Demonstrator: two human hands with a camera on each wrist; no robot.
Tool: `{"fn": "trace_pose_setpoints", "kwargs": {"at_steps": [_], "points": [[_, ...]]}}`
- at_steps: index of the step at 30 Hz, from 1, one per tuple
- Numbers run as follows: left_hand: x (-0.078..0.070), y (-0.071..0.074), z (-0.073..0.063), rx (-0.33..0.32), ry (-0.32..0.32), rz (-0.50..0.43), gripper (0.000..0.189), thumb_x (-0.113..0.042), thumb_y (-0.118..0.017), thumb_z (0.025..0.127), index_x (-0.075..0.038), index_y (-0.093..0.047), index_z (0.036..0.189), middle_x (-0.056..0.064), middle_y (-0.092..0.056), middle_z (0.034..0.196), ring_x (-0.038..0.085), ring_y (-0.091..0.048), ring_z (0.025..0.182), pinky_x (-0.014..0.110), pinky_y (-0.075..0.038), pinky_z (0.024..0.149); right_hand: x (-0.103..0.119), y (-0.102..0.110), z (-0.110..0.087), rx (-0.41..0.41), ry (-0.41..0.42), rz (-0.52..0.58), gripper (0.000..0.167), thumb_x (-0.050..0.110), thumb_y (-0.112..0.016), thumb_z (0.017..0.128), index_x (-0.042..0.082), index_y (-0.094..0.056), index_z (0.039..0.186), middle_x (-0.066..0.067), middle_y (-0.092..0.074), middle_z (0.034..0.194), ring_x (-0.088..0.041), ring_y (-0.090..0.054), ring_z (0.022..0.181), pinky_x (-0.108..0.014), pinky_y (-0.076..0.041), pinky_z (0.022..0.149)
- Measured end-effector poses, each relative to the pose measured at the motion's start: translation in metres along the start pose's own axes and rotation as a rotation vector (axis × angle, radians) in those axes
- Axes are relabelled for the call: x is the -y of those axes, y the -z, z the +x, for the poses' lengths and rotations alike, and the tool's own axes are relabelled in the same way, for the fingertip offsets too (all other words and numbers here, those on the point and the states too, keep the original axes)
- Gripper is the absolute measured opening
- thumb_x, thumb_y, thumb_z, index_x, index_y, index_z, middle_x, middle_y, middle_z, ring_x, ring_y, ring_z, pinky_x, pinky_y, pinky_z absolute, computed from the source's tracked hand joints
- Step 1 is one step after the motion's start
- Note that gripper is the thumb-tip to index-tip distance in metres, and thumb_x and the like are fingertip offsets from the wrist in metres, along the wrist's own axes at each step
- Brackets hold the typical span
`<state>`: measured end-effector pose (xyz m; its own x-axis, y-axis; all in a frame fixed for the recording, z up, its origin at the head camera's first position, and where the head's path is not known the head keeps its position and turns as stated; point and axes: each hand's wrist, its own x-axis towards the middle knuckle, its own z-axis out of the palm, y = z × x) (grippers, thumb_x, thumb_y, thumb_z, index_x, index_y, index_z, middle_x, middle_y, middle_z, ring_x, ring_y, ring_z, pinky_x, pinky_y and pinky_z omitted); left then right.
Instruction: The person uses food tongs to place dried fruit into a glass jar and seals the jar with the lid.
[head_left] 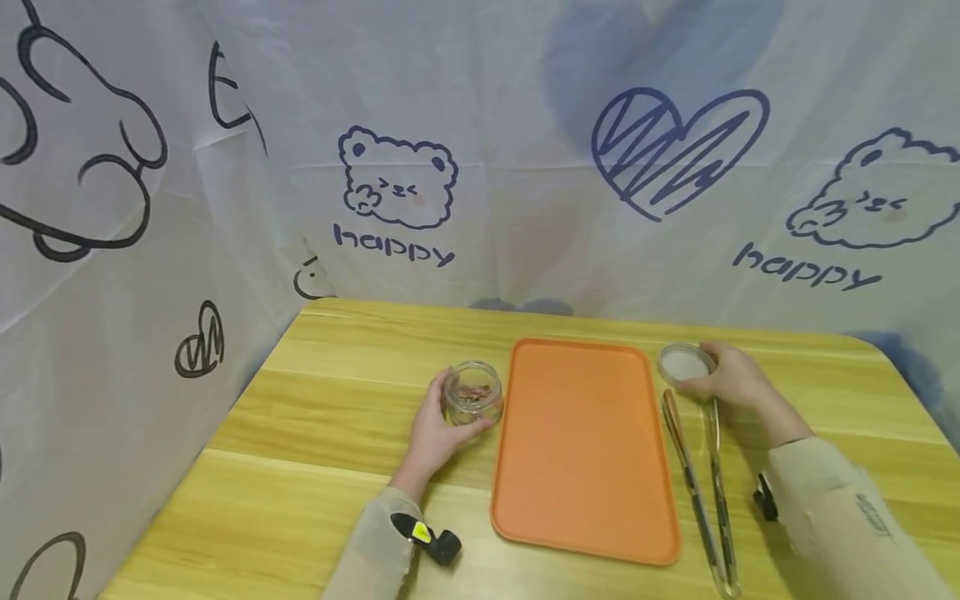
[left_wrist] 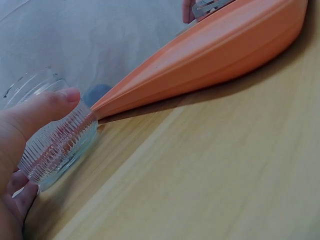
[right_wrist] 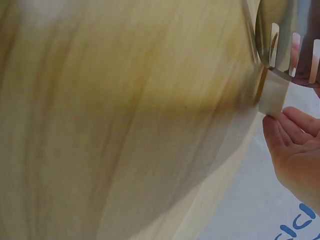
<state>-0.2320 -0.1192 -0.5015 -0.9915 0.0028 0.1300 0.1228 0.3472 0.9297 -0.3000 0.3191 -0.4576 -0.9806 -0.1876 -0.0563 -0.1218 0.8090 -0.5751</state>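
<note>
My left hand (head_left: 433, 440) grips a small clear glass jar (head_left: 474, 398) just left of the orange tray. Its thumb lies along the near side of the jar and its fingers go round the far left. Reddish-brown bits show inside the open jar. In the left wrist view, the ribbed wall of the jar (left_wrist: 67, 142) stands on the wood beside the tray. Past the tray's far right corner, my right hand (head_left: 738, 383) pinches a round, pale lid (head_left: 684, 364) by its right edge. The lid (right_wrist: 273, 95) is partly hidden behind a slotted metal end in the right wrist view.
Between the hands lies the orange tray (head_left: 585, 450) with a low raised rim. Metal tongs (head_left: 690, 475) lie along its right side, their arms spread towards the lid. A printed cloth (head_left: 525, 208) hangs behind the wooden table (head_left: 300, 467).
</note>
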Motion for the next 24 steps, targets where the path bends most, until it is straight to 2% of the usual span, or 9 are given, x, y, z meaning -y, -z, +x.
{"fn": "trace_pose_setpoints", "kwargs": {"at_steps": [5,11,18,24], "points": [[0.0,-0.001,0.002,-0.023,-0.001,0.043,0.097,-0.022,-0.091,0.062,-0.006,-0.038,0.143,0.014,-0.047,0.139,0.032,-0.043,0.128,0.043,-0.033,0.109,0.012,0.0,-0.004,-0.072,0.033,0.003,0.091,0.035,-0.08,0.077,-0.017,-0.034,0.137,-0.04,-0.042,0.13,-0.054,-0.045,0.111,-0.064,-0.043,0.088],[-0.002,-0.001,0.003,-0.034,-0.012,0.043,0.091,-0.022,-0.091,0.062,-0.008,-0.045,0.138,0.012,-0.052,0.133,0.03,-0.048,0.124,0.043,-0.037,0.107,0.046,-0.002,-0.012,-0.133,0.133,0.021,0.085,0.027,-0.083,0.075,-0.013,-0.039,0.136,-0.036,-0.045,0.13,-0.052,-0.046,0.113,-0.064,-0.044,0.088],[-0.002,-0.001,0.002,-0.067,-0.073,-0.024,0.088,-0.016,-0.092,0.06,-0.011,-0.048,0.136,0.006,-0.055,0.132,0.024,-0.046,0.125,0.041,-0.033,0.109,0.091,-0.011,-0.019,-0.108,0.279,0.054,0.082,0.017,-0.083,0.075,-0.009,-0.038,0.139,-0.031,-0.043,0.134,-0.048,-0.045,0.116,-0.063,-0.043,0.091],[-0.002,0.0,0.0,-0.086,-0.158,-0.109,0.087,-0.008,-0.09,0.061,-0.011,-0.048,0.137,0.006,-0.054,0.133,0.023,-0.045,0.126,0.042,-0.031,0.111,0.132,-0.032,-0.023,-0.089,0.474,0.018,0.085,0.006,-0.083,0.071,-0.008,-0.036,0.14,-0.027,-0.043,0.135,-0.043,-0.042,0.122,-0.058,-0.041,0.098]]}}
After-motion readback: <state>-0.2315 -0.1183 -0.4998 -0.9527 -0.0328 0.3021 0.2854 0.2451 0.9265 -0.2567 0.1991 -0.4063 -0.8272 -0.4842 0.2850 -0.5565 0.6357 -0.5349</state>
